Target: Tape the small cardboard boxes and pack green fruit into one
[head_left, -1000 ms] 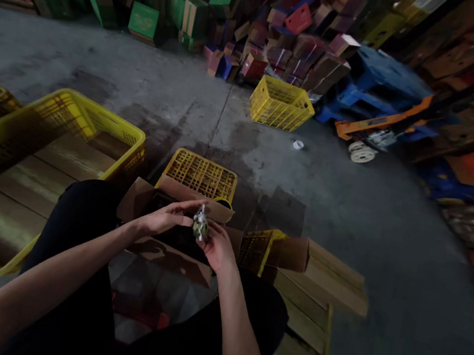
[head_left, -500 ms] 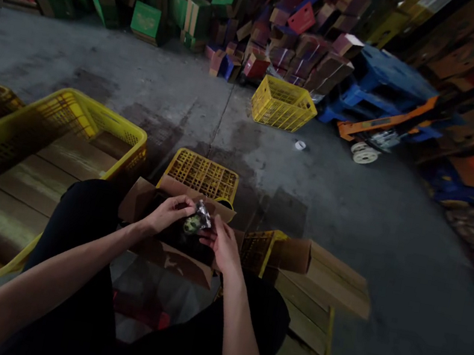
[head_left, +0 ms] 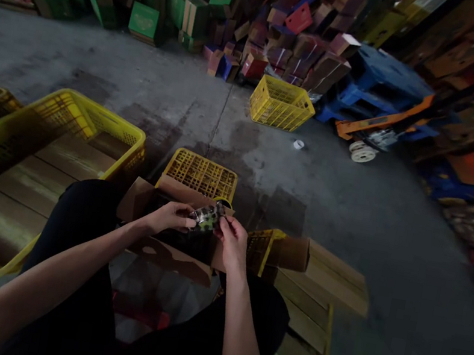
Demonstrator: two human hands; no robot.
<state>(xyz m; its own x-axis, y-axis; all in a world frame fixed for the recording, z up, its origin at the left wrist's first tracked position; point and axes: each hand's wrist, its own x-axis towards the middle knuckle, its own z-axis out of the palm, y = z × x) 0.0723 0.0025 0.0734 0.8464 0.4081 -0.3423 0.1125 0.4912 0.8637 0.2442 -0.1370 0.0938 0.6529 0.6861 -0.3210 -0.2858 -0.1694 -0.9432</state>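
Note:
My left hand [head_left: 170, 216] and my right hand [head_left: 233, 239] both pinch a small green item in shiny clear wrapping [head_left: 207, 219], held between them just above an open cardboard box [head_left: 168, 254] that sits in front of my knees. The wrapper's ends stick out between my fingertips. What the green item is I cannot make out. My legs in dark trousers frame the box on both sides.
A big yellow crate [head_left: 68, 117] holding flat cardboard stands at my left. A smaller yellow crate [head_left: 201, 174] lies behind the box, another [head_left: 280, 104] farther off. Cardboard sheets [head_left: 329, 279] lie at my right. Green and red cartons are piled at the back, beside an orange pallet jack [head_left: 373, 131].
The wrapped item has turned from upright to lying crosswise between my hands. My right hand moved up and slightly right; my left hand closed in on the item's other end.

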